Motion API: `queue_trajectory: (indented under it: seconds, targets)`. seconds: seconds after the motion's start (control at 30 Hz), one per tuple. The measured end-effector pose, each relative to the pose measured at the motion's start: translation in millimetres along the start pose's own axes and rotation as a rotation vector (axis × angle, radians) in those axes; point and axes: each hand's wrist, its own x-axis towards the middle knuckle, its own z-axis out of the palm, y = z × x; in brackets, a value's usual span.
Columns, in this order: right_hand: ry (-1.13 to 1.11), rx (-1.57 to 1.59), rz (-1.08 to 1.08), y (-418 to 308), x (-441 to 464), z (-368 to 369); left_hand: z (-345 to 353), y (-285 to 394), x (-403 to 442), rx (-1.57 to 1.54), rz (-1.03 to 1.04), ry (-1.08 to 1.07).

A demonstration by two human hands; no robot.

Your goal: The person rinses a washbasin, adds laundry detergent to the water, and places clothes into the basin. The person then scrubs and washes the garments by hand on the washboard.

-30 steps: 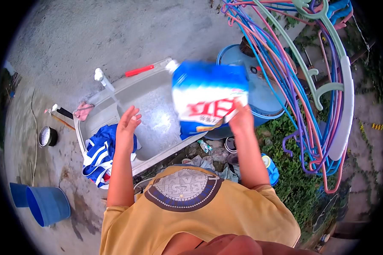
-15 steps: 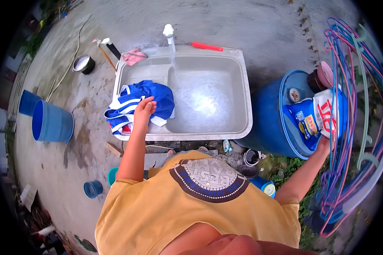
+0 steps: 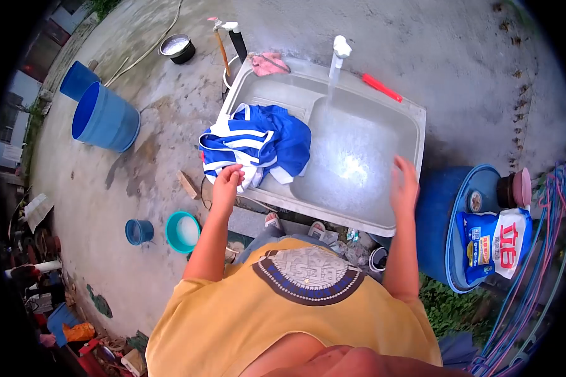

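While water (image 3: 352, 166) is discharged from the tap (image 3: 340, 49) into the right compartment of the sink (image 3: 410, 119), the clothes (image 3: 286, 135) are located in a heap on the shallow left section, with part of the heap laid over the front-left rim. The left hand (image 3: 228, 182) is positioned at the front edge of the clothes. Its fingers are bent, with the thumb close to them; whether fabric is pinched or merely overlapped cannot be told. The right hand (image 3: 405, 188) is raised at the right rim of the sink, near the front corner. Its fingers are extended and slightly spread, and nothing is gripped; contact with the rim cannot be confirmed.

On the back rim, the brush (image 3: 382, 87) is placed to the right of the tap, and the rag (image 3: 269, 63) is placed at the left corner. To the right of the sink, the bag (image 3: 493, 246) is laid on top of the barrel (image 3: 437, 220), beside the bowl (image 3: 522, 186). The hangers (image 3: 534, 270) are bunched alongside. To the left of the feet, the basin (image 3: 183, 232) and the pail (image 3: 138, 232) are set on the ground.
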Motion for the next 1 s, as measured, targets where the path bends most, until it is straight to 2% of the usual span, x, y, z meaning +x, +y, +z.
queue_trajectory:
  seconds: [0.1,0.2,0.27,0.37,0.5,0.57,0.73,0.77,0.87,1.0]
  targets:
    - [-0.091,0.080,-0.178,-63,99,64,-13,1,-4,0.064,0.017,-0.054]
    - [0.034,-0.185,-0.462,-101,198,112,-33,-5,-4,0.109,0.025,-0.104]
    - [0.031,-0.572,-0.637,-96,251,134,-50,0,-5,0.126,0.038,-0.101]
    - [-0.278,-0.584,-0.381,-97,298,144,-76,-4,2,0.115,0.047,-0.096]
    - [-0.394,-0.745,-0.124,-119,313,144,-101,-23,25,0.165,0.080,0.008]
    - [-0.432,-0.765,0.021,-136,316,146,-97,4,30,0.333,0.253,0.117]
    - [-0.379,-0.901,-0.094,-127,310,154,-97,23,67,0.764,0.547,0.319]
    - [-0.374,-0.948,-0.103,-120,307,153,-98,21,77,0.798,0.538,0.274]
    - [-0.364,-0.818,0.037,-129,302,154,-93,18,96,0.865,0.399,0.127]
    - [0.158,-0.361,0.020,-95,250,166,-94,1,119,0.869,0.309,0.017]
